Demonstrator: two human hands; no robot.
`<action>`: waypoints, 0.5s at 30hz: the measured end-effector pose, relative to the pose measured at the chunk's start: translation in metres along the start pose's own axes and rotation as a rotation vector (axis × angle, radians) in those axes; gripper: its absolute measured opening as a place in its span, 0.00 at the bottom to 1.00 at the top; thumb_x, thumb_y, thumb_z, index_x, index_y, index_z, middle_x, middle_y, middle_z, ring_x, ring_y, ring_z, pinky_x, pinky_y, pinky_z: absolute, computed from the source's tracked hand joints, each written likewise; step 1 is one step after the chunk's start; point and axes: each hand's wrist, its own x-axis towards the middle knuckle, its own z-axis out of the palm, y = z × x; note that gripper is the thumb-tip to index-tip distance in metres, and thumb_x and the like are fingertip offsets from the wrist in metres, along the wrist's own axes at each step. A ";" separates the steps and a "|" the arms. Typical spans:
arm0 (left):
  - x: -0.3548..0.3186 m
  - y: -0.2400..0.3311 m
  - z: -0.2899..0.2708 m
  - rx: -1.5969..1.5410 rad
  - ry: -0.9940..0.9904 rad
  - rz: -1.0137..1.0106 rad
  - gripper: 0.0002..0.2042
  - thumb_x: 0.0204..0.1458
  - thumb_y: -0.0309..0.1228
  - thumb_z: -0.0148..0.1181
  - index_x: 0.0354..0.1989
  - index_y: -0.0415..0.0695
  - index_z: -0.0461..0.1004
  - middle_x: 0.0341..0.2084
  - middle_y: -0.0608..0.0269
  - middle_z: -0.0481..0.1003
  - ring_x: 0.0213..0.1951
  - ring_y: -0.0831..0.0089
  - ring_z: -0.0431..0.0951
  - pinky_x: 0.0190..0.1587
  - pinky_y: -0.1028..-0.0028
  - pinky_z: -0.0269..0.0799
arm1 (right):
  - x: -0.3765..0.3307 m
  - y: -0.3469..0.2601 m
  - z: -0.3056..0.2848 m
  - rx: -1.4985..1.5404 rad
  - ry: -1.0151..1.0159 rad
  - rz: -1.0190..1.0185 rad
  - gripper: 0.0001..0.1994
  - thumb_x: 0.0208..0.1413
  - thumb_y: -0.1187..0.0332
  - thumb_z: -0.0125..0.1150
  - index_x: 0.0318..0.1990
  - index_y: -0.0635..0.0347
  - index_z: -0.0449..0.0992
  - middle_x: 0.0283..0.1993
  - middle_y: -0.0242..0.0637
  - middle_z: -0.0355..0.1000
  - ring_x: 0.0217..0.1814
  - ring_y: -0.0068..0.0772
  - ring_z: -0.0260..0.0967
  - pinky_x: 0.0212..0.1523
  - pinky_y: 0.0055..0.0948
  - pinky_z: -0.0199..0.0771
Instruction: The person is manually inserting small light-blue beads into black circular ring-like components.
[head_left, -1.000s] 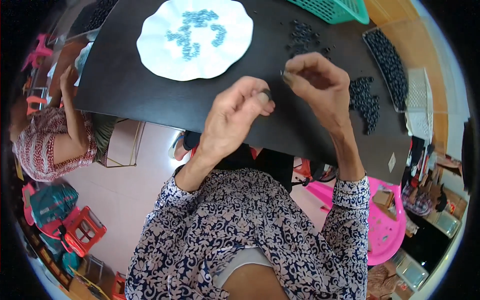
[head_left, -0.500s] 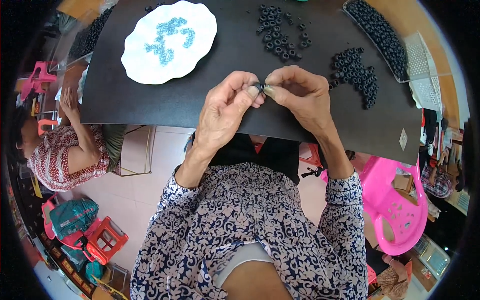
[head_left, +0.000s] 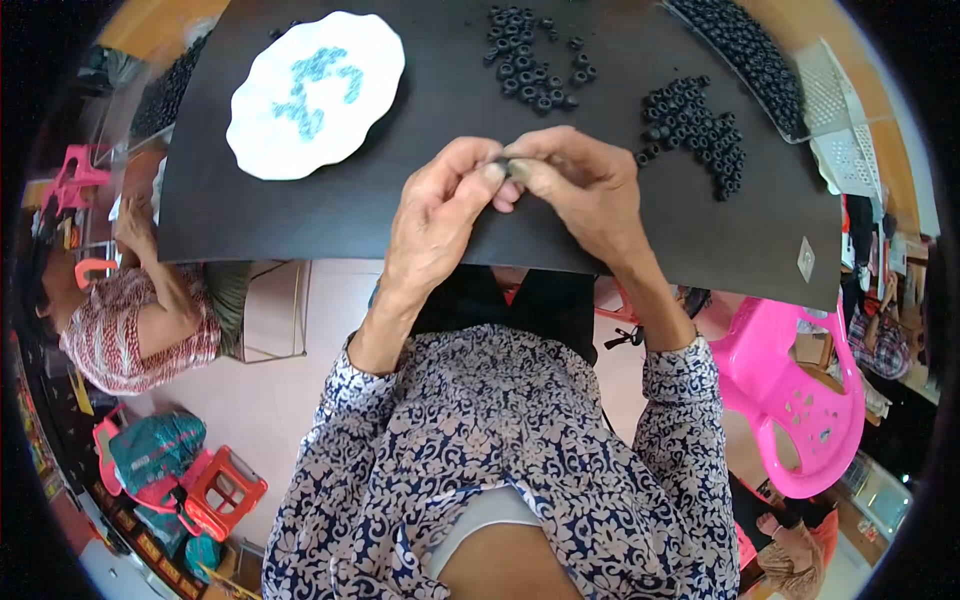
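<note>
My left hand (head_left: pixel 437 212) and my right hand (head_left: pixel 582 183) meet fingertip to fingertip above the near part of a black table (head_left: pixel 350 215). Together they pinch one small black ring-shaped part (head_left: pixel 506 166), mostly hidden by the fingers. A loose pile of the same black rings (head_left: pixel 694 130) lies just right of my right hand. A second, smaller pile of black rings (head_left: pixel 532 55) lies farther back. A white scalloped plate (head_left: pixel 260 130) holding small light-blue pieces (head_left: pixel 315 85) sits at the back left.
A clear tray of black rings (head_left: pixel 745 50) and a white mesh tray (head_left: pixel 840 110) stand at the far right. Another person in a red patterned top (head_left: pixel 135 320) sits to the left. A pink plastic chair (head_left: pixel 800 390) stands at right, small red stools (head_left: pixel 215 490) at lower left.
Both hands came together and drew nearer to me, now pinching the small black part between them. The view has tilted, so plate and piles sit lower in the picture.
</note>
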 end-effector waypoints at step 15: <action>-0.012 -0.004 -0.001 0.066 -0.018 0.046 0.08 0.61 0.26 0.51 0.42 0.34 0.71 0.32 0.61 0.75 0.34 0.79 0.73 0.43 0.78 0.71 | 0.016 -0.035 -0.063 -0.954 0.209 -0.163 0.06 0.54 0.74 0.61 0.39 0.63 0.78 0.26 0.26 0.71 0.27 0.12 0.65 0.30 0.15 0.66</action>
